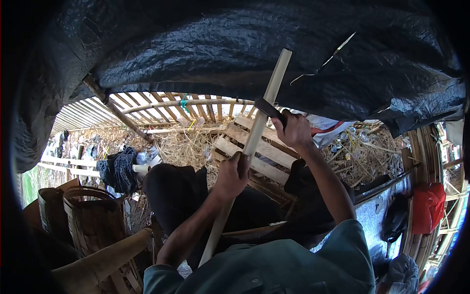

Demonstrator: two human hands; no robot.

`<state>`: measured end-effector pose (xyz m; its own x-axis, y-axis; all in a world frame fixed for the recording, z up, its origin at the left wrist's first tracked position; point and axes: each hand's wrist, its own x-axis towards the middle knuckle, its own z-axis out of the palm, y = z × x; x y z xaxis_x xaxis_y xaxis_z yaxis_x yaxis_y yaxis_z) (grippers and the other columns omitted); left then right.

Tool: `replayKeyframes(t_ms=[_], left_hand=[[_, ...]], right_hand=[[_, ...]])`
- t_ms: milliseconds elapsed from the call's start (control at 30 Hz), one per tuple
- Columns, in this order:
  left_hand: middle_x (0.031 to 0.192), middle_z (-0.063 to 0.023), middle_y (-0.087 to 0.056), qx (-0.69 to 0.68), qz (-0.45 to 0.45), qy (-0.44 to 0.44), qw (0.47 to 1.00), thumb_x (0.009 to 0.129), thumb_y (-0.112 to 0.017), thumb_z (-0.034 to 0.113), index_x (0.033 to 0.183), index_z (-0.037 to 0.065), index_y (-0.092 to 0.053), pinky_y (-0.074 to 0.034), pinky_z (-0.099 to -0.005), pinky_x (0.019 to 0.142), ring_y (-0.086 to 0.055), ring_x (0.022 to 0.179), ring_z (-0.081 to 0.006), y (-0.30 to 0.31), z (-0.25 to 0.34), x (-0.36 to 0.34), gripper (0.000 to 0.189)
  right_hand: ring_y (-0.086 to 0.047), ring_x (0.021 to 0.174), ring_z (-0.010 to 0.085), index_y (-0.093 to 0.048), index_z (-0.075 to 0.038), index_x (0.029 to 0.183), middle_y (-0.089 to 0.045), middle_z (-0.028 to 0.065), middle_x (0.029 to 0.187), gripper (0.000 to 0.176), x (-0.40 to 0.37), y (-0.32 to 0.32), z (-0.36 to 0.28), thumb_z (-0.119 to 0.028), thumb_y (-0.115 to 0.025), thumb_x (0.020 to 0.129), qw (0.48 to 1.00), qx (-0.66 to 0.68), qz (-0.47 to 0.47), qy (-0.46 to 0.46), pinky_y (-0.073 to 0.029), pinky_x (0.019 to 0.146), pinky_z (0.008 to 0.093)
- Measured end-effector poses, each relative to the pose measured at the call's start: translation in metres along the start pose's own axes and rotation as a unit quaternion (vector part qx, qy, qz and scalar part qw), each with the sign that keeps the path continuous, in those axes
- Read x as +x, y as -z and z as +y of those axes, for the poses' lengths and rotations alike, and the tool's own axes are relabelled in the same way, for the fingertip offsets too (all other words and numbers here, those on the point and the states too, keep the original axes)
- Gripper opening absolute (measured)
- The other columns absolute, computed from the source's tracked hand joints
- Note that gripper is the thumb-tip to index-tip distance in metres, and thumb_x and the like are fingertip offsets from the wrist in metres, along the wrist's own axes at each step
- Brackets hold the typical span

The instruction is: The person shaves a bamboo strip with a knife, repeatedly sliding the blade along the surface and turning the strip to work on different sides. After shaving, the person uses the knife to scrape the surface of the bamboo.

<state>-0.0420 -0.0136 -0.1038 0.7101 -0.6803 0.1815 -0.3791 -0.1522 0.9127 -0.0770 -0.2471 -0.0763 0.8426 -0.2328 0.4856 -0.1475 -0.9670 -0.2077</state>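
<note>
A long pale bamboo strip (257,130) runs slantwise from my lap up toward the black sheeting. Around its middle my left hand (232,177) is closed, with the thumb lying along the strip. Farther up, my right hand (295,131) grips a dark, short-bladed tool that looks like a knife (267,107). Its blade lies across the strip, touching it; the handle is mostly hidden in my fingers. The strip's lower end passes out of sight by my shirt.
Black plastic sheeting (196,54) hangs overhead. A wooden slatted pallet (267,164) lies on straw-littered ground ahead. Woven bamboo baskets (93,220) and a thick bamboo pole (103,257) are at left. A red bag (428,208) hangs at right.
</note>
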Motion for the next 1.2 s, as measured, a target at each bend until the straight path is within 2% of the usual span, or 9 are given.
replayKeyframes(t_ms=[233, 333, 467, 500, 733, 800, 867, 1000, 1200], left_hand=[[0.051, -0.0038, -0.052, -0.064, 0.021, 0.056, 0.996, 0.095, -0.049, 0.014, 0.080, 0.001, -0.052, -0.040, -0.0294, 0.040, -0.053, 0.041, -0.0120, 0.005, 0.009, 0.004, 0.021], [0.052, -0.0050, -0.053, -0.066, 0.029, -0.004, 0.997, 0.091, -0.050, 0.009, 0.080, 0.000, -0.053, -0.042, -0.0302, 0.041, -0.054, 0.042, -0.0138, 0.006, -0.001, 0.003, 0.015], [0.072, -0.0157, -0.062, 0.012, 0.035, -0.112, 0.993, 0.076, -0.057, -0.002, 0.086, 0.002, -0.059, -0.049, -0.0409, 0.057, -0.063, 0.065, -0.0353, 0.003, -0.012, -0.003, 0.011], [0.066, -0.0110, -0.060, 0.061, 0.063, -0.195, 0.977, 0.080, -0.054, -0.005, 0.084, 0.000, -0.058, -0.047, -0.0373, 0.051, -0.061, 0.055, -0.0280, 0.002, -0.012, 0.000, 0.008], [0.061, -0.0151, -0.058, 0.082, 0.016, -0.011, 0.996, 0.084, -0.053, 0.002, 0.082, -0.001, -0.054, -0.047, -0.0391, 0.049, -0.062, 0.055, -0.0316, 0.006, 0.005, 0.000, 0.004], [0.057, -0.0174, -0.056, 0.064, -0.023, 0.006, 0.998, 0.089, -0.051, 0.008, 0.086, -0.001, -0.050, -0.047, -0.0402, 0.048, -0.061, 0.054, -0.0355, -0.006, 0.013, -0.030, 0.010], [0.054, -0.0155, -0.055, 0.047, -0.002, -0.077, 0.996, 0.093, -0.049, 0.012, 0.084, 0.000, -0.050, -0.046, -0.0381, 0.046, -0.061, 0.050, -0.0333, -0.014, 0.022, -0.042, 0.015], [0.054, -0.0133, -0.056, -0.055, -0.037, 0.046, 0.997, 0.093, -0.052, 0.012, 0.079, -0.001, -0.051, -0.045, -0.0373, 0.046, -0.061, 0.048, -0.0270, 0.000, 0.033, -0.013, 0.019], [0.053, -0.0090, -0.056, -0.099, -0.025, 0.094, 0.990, 0.097, -0.048, 0.016, 0.076, 0.000, -0.053, -0.042, -0.0319, 0.044, -0.058, 0.045, -0.0185, -0.001, 0.021, -0.005, 0.027]], right_hand=[[-0.065, 0.061, 0.0360, -0.060, 0.001, 0.089, -0.062, 0.0198, 0.064, 0.046, -0.017, 0.004, -0.027, -0.045, -0.059, 0.087, 0.994, 0.074, -0.062, 0.055, -0.053, 0.056, 0.0435], [-0.065, 0.060, 0.0365, -0.059, 0.001, 0.093, -0.064, 0.0193, 0.069, 0.052, -0.041, 0.013, -0.060, -0.050, -0.058, 0.085, 0.984, 0.084, -0.087, 0.130, -0.053, 0.055, 0.0436], [-0.066, 0.064, 0.0339, -0.060, 0.000, 0.096, -0.065, 0.0182, 0.071, 0.057, -0.058, -0.001, -0.060, -0.055, -0.058, 0.083, 0.967, 0.131, -0.173, 0.132, -0.053, 0.059, 0.0439], [-0.066, 0.064, 0.0336, -0.060, 0.000, 0.096, -0.065, 0.0179, 0.071, 0.058, -0.056, 0.000, -0.055, -0.056, -0.058, 0.082, 0.967, 0.101, -0.185, 0.140, -0.053, 0.060, 0.0437], [-0.066, 0.061, 0.0373, -0.062, -0.001, 0.093, -0.063, 0.0197, 0.063, 0.057, -0.040, -0.016, -0.038, -0.057, -0.058, 0.083, 0.983, 0.089, -0.080, 0.136, -0.053, 0.058, 0.0480], [-0.063, 0.056, 0.0427, -0.063, 0.001, 0.066, -0.058, 0.0240, 0.053, 0.059, 0.010, -0.009, 0.012, -0.051, -0.051, 0.090, 0.977, 0.076, -0.060, -0.191, -0.052, 0.049, 0.0482], [-0.064, 0.061, 0.0429, -0.065, 0.000, 0.067, -0.060, 0.0244, 0.058, 0.057, 0.036, 0.023, 0.055, -0.049, -0.049, 0.092, 0.985, -0.077, 0.025, -0.152, -0.054, 0.052, 0.0487], [-0.062, 0.070, 0.0471, -0.065, 0.000, 0.077, -0.063, 0.0255, 0.069, 0.050, 0.023, 0.028, 0.093, -0.044, -0.049, 0.093, 0.975, -0.023, 0.183, -0.127, -0.052, 0.065, 0.0535], [-0.061, 0.078, 0.0470, -0.064, 0.000, 0.086, -0.063, 0.0255, 0.075, 0.043, 0.024, 0.047, 0.050, -0.040, -0.047, 0.094, 0.985, 0.105, -0.028, -0.133, -0.050, 0.071, 0.0524]])
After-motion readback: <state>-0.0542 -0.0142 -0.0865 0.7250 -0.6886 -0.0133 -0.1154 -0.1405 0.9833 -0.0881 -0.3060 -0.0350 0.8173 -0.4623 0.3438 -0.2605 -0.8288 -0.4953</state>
